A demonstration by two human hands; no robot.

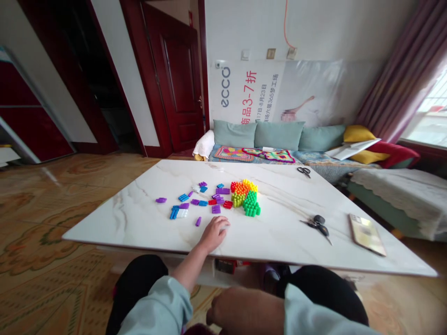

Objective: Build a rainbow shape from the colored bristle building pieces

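Note:
My left hand [213,234] rests on the white marble-patterned table [275,232] near its front edge, fingers loosely bent and slightly apart, with nothing visible in them. Just beyond it lie scattered purple pieces [216,209], blue pieces [183,197], red pieces [227,204] and white pieces [182,213]. To their right stand grouped orange pieces [239,188], yellow pieces [250,185], yellow-green pieces [238,200] and green pieces [251,204]. Low in the view, my right hand [226,307] is over my lap, below the table edge; its fingers are mostly hidden.
On the table's right side are black-handled scissors [304,171], another dark pointed tool [318,226] and a phone [367,233]. Behind the table stands a sofa [314,158] with cushions. A red door [178,79] is at the back left.

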